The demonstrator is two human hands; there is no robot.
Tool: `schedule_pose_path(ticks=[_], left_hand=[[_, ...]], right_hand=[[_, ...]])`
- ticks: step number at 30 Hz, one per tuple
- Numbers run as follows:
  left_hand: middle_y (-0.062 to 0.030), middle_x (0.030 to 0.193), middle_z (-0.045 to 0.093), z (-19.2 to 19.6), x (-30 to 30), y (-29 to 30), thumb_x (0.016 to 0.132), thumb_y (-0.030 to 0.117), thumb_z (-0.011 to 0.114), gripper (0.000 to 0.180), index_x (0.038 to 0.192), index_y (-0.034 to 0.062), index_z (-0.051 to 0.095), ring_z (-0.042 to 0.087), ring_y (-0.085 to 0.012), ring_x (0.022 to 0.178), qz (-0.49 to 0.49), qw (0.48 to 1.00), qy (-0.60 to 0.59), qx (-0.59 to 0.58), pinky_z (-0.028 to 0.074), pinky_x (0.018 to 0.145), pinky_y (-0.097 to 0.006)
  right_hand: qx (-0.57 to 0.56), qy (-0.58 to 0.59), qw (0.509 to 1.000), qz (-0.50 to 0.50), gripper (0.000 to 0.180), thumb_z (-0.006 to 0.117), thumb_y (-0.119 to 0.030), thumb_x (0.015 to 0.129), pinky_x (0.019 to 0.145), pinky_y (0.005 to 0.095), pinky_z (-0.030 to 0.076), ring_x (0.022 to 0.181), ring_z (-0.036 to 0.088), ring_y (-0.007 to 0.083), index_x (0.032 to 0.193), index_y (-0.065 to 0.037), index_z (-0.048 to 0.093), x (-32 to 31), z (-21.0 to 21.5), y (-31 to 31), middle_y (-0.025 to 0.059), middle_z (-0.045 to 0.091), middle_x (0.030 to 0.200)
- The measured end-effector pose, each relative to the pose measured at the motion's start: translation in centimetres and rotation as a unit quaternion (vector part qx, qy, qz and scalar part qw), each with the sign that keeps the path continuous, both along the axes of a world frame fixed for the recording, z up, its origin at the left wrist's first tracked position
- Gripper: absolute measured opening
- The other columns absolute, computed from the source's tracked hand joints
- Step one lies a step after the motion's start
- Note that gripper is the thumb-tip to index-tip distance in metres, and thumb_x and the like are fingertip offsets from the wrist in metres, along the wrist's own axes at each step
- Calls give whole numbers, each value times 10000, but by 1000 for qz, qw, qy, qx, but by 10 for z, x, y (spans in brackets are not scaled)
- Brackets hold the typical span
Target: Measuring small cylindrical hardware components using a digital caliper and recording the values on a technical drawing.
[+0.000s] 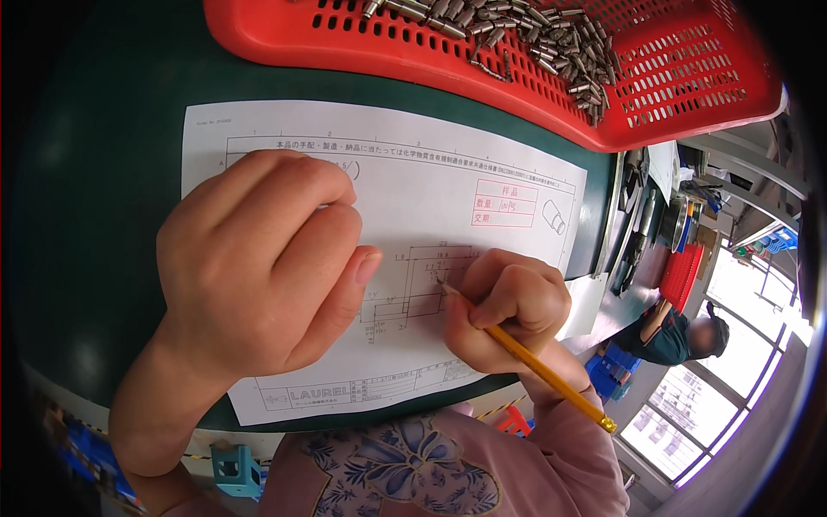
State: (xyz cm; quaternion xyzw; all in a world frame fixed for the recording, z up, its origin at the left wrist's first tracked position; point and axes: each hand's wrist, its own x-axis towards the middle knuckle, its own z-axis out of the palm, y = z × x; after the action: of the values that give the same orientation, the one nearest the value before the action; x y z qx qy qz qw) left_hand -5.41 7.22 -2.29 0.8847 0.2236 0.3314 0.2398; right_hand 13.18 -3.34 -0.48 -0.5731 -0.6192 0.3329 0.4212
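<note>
A printed technical drawing on white paper lies flat on the dark green tabletop. My right hand rests on its right half, fingers pinched round a yellow pencil. The pencil's tip is at the dimension lines of the drawn part, and its eraser end slants down to the right. Over the paper's left side, my left hand is curled closed with its back upward. Its thumb lies along the bent fingers; whatever they may hold is hidden.
Beyond the paper stands a red slotted basket with many small metal cylindrical parts. At far right another person works near a smaller red basket and blue bins. A teal stool stands below the table edge.
</note>
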Motion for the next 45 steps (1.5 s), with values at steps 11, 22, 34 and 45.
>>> schedule_pose_path(ticks=[11, 22, 34, 45], left_hand=[[-121, 765, 565, -2, 0, -5, 699, 79, 536, 96, 711, -14, 551, 546, -253, 647, -1, 1000, -3, 1, 456, 554, -306], [-78, 807, 548, 17, -7, 4, 671, 114, 584, 99, 713, 33, 544, 557, -223, 682, 26, 998, 52, -10, 459, 574, -305], [-82, 723, 461, -20, 15, -34, 784, 175, 534, 202, 646, 30, 506, 481, -236, 709, 20, 998, 18, 56, 410, 596, -354], [-94, 801, 585, 2, -17, 11, 803, 107, 540, 109, 741, 26, 579, 555, -257, 753, 150, 987, 10, 65, 443, 668, -322]], right_hand=[[6, 7, 1000, -2, 301, 587, 118, 565, 364, 212, 263, 387, 380, 125, 538, -78, 360, 0, -1, -6, 38, 410, 501], [37, 27, 999, -1, 272, 589, 95, 639, 383, 219, 302, 411, 415, 127, 576, -73, 384, -3, 2, 11, 43, 439, 519], [142, -368, 919, -16, 253, 563, -132, 839, 713, 365, 483, 791, 593, 285, 1054, 2, 562, 73, 43, -45, 131, 620, 889], [121, -547, 826, -68, 178, 518, 43, 695, 730, 393, 410, 767, 529, 287, 849, -44, 543, 135, 25, -23, 109, 531, 790]])
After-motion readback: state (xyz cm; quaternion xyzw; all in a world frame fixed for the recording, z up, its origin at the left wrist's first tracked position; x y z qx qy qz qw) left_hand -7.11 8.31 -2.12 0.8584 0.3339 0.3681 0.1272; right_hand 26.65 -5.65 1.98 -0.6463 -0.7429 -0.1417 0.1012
